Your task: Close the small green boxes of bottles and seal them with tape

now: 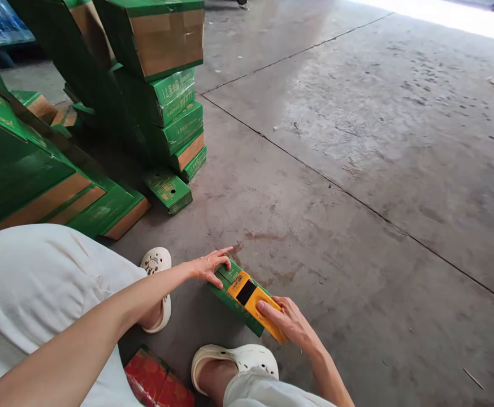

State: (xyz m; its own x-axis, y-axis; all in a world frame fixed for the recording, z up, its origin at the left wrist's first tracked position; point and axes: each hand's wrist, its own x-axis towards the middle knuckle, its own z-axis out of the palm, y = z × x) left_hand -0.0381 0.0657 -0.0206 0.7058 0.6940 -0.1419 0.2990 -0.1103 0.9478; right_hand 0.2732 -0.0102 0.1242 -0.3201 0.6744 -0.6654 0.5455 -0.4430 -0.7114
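A narrow green cardboard box point(247, 323) is on the concrete floor just beyond my feet. My left hand point(211, 267) grips its left end, with the thumb and some fingertips on the edges and a finger stretched out past it. On top of the box lies a yellow handheld device point(252, 295) with a dark screen, its length running along the box. My right hand point(288, 322) is wrapped round the device's near right part, thumb on its face. The undersides of the right fingers are hidden.
Stacked green and brown cartons point(174, 107) stand at the upper left, a small green carton point(169, 191) at their foot. Larger green cartons point(52, 181) lean nearer on the left. Between my white clogs point(247, 357) and my trousers is a red package point(156, 380).
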